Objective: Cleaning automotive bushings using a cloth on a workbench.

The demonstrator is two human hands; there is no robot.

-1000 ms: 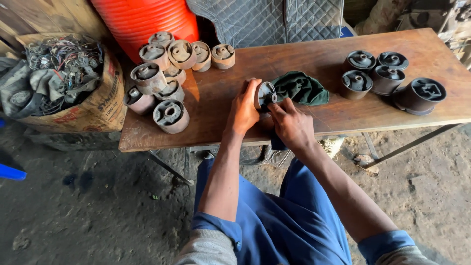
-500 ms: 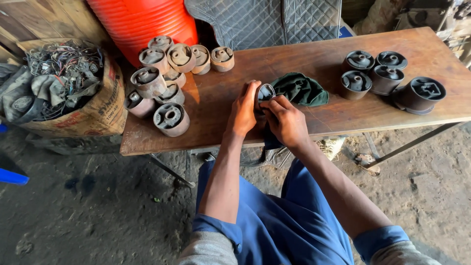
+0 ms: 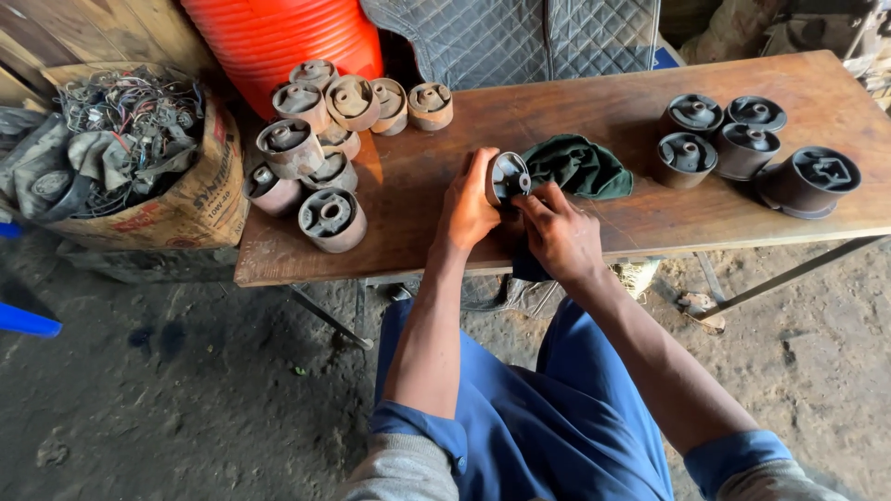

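My left hand (image 3: 467,206) grips a round metal-and-rubber bushing (image 3: 508,176), tilted on its side above the wooden bench (image 3: 613,232). My right hand (image 3: 560,234) presses a dark green rag (image 3: 580,165) against the bushing's face, fingers bunched on the cloth. Part of the rag hangs over the bench's near edge under my right hand. To the left lies a pile of several rusty, dusty bushings (image 3: 325,139). To the right stand several dark, clean-looking bushings (image 3: 742,148).
A cardboard box (image 3: 186,195) stuffed with wires and rags stands left of the bench. An orange ribbed barrel (image 3: 288,37) and a grey quilted cover (image 3: 520,37) stand behind. The dirt floor shows below, with my blue-trousered legs under the bench.
My right hand has shifted slightly with the rag over the bushing's face. My left hand keeps the bushing in about the same place.
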